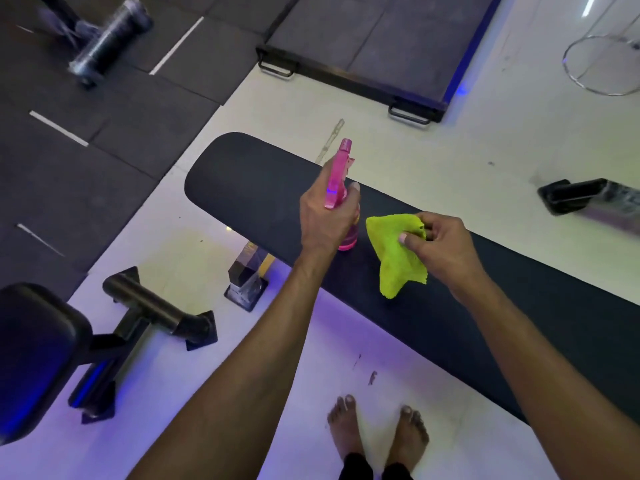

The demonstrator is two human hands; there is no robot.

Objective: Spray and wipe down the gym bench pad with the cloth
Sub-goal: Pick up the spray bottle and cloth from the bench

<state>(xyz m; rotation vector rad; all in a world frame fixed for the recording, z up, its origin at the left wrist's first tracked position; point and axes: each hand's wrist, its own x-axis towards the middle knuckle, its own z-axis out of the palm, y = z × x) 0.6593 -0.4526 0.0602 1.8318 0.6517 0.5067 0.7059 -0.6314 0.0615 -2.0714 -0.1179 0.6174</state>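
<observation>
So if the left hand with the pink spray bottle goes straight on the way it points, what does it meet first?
Probably the bench pad. The left hand holds the spray bottle pointing toward the pad's rounded far end; beyond lies pale floor. Its height above the pad is unclear.

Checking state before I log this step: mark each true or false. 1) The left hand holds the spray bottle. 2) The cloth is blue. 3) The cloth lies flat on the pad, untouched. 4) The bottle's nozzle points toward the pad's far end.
1) True: the left hand grips the pink spray bottle.
2) False: the cloth is yellow-green.
3) False: the right hand pinches it above the bench pad.
4) True.
</observation>
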